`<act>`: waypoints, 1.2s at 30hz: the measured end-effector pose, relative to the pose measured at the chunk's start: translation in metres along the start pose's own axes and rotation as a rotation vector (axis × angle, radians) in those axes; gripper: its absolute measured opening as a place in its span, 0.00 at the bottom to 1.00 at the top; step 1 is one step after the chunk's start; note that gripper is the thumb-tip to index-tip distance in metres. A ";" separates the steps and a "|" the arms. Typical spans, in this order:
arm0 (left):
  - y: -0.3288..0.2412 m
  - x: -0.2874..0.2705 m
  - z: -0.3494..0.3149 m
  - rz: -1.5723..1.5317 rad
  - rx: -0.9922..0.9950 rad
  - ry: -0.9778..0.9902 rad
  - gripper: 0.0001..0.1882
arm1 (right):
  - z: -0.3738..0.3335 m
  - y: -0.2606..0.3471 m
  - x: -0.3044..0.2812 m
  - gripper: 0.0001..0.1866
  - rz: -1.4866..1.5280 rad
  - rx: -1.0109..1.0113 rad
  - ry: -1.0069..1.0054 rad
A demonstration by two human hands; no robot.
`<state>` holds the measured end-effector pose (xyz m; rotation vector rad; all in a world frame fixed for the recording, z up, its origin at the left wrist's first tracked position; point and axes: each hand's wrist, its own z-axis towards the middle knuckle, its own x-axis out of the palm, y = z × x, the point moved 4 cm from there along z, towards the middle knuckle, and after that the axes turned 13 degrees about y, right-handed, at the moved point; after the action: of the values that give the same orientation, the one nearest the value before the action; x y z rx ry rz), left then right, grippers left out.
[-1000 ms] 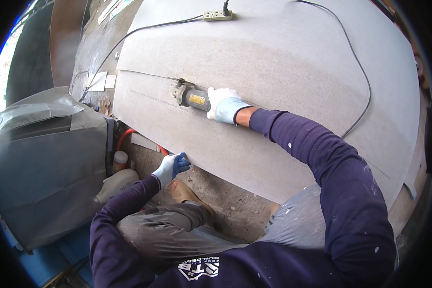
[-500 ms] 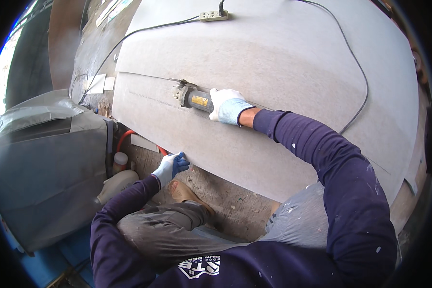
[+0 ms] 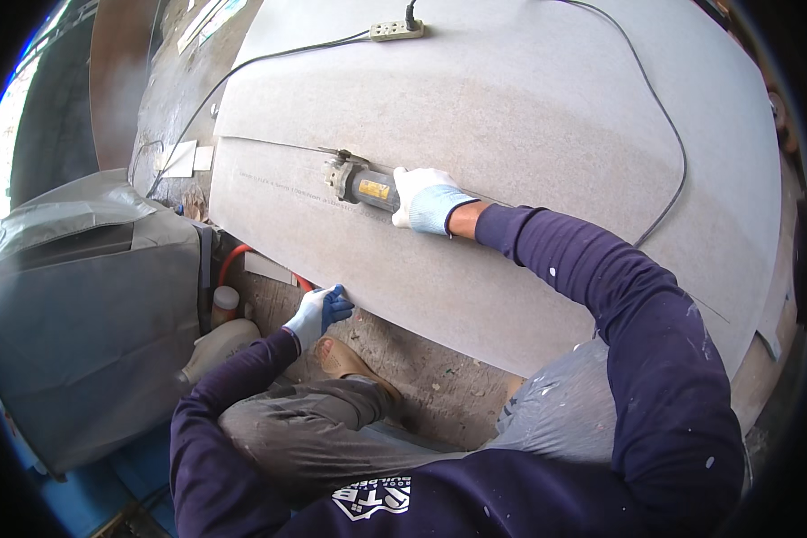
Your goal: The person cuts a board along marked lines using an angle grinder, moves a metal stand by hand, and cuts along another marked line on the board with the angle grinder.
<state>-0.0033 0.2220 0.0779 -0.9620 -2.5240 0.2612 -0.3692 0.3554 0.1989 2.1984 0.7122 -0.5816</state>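
My right hand [image 3: 421, 199], in a white and pale-blue glove, wraps round the dark body of an angle grinder [image 3: 373, 187]. The grinder lies low over a large pale grey board [image 3: 511, 117], its head and disc toward the left. A thin cut line runs along the board from its left edge to the disc and shows again right of the hand. My left hand [image 3: 318, 312], in a white glove with blue fingers, is closed at the board's near edge, seemingly pinching it; the fingertips' contact is partly hidden.
A pale power strip [image 3: 396, 30] sits on the board's far part, with black cables [image 3: 663, 99] across it. A grey covered box [image 3: 90, 314] stands at left, near a white-lidded jar [image 3: 225, 300]. My sandaled foot [image 3: 354, 366] is below the near edge.
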 end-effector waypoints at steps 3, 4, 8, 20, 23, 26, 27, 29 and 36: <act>0.000 -0.004 0.001 -0.033 0.000 0.043 0.17 | -0.001 0.000 -0.001 0.33 0.001 -0.002 0.003; -0.001 0.002 0.001 -0.034 -0.004 0.047 0.17 | -0.003 -0.001 -0.001 0.33 -0.003 -0.001 -0.001; -0.004 0.002 -0.002 -0.028 -0.003 -0.044 0.17 | -0.008 0.002 -0.006 0.29 -0.022 0.039 0.026; -0.008 0.011 -0.007 0.057 0.002 -0.042 0.19 | -0.016 -0.003 -0.009 0.30 -0.037 0.040 0.030; -0.009 0.009 -0.004 0.011 0.014 -0.059 0.19 | -0.019 -0.003 -0.011 0.30 -0.047 0.028 0.018; -0.009 0.011 -0.003 -0.031 0.015 -0.067 0.17 | -0.021 -0.005 -0.012 0.30 -0.060 0.025 0.009; -0.009 0.011 -0.003 -0.022 0.018 -0.064 0.17 | -0.022 -0.006 -0.012 0.32 -0.054 0.014 0.004; -0.011 0.013 -0.004 -0.019 0.017 -0.063 0.16 | -0.026 -0.008 -0.014 0.34 -0.050 0.004 0.000; -0.014 0.014 -0.004 -0.037 0.024 -0.062 0.13 | -0.040 -0.009 -0.019 0.33 -0.062 0.030 0.017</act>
<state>-0.0191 0.2213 0.0909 -0.9103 -2.5865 0.3142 -0.3823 0.3849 0.2306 2.2175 0.7882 -0.6089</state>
